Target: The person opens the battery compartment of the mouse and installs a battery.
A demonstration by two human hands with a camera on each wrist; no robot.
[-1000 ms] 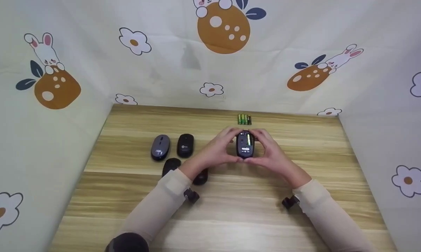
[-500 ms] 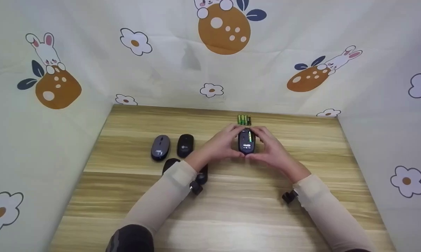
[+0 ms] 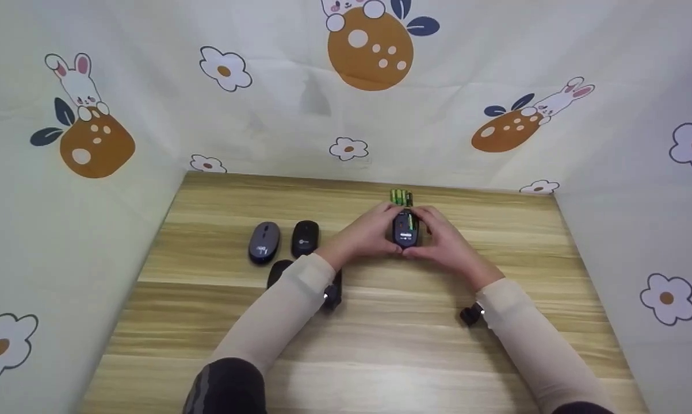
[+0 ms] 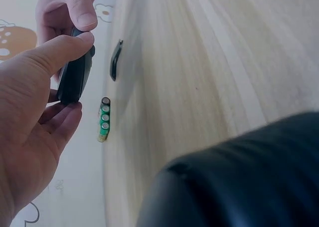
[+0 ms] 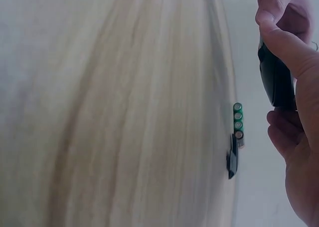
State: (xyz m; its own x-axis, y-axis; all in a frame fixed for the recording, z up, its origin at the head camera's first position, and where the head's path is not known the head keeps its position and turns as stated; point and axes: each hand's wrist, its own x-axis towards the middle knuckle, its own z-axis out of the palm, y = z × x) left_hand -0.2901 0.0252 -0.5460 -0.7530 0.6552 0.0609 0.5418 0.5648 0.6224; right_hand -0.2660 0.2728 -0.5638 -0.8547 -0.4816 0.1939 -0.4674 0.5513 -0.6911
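One held mouse [image 3: 404, 240], underside up, pinched from both sides!

Pale cloth [image 3: 466, 46] rises behind the held mouse and to both sides of it, all cartoon rabbits [image 3: 81, 89], orange fruit [image 3: 97, 146] and white flowers [image 3: 233, 70]. Below it spreads the wood-grain worktop [image 3: 392, 356], the held mouse lifted clear above it. In from the near side of the held mouse come the left sleeve [image 3: 271, 313] and right sleeve [image 3: 538, 339], both beige.

And look at the hands! The left hand [image 3: 374, 233] pinches the held mouse from its left, the right hand [image 3: 444, 241] from its right, fingers at the far end, thumb tips nearly meeting at the near end.

Well left of the held mouse lies a grey mouse [image 3: 264, 242], with a black mouse [image 3: 305, 238] closer in. Left and nearer the person, another black mouse [image 3: 278, 271] peeks from under the sleeve. Low on the worktop, right of the held mouse, a thin dark piece [image 4: 115, 61] shows in the wrist views.

Just beyond the held mouse, four batteries [image 3: 399, 197] lie side by side, the rightmost darker. And there, in the slot right of centre on the held mouse's underside: one green battery [image 3: 411, 222]!
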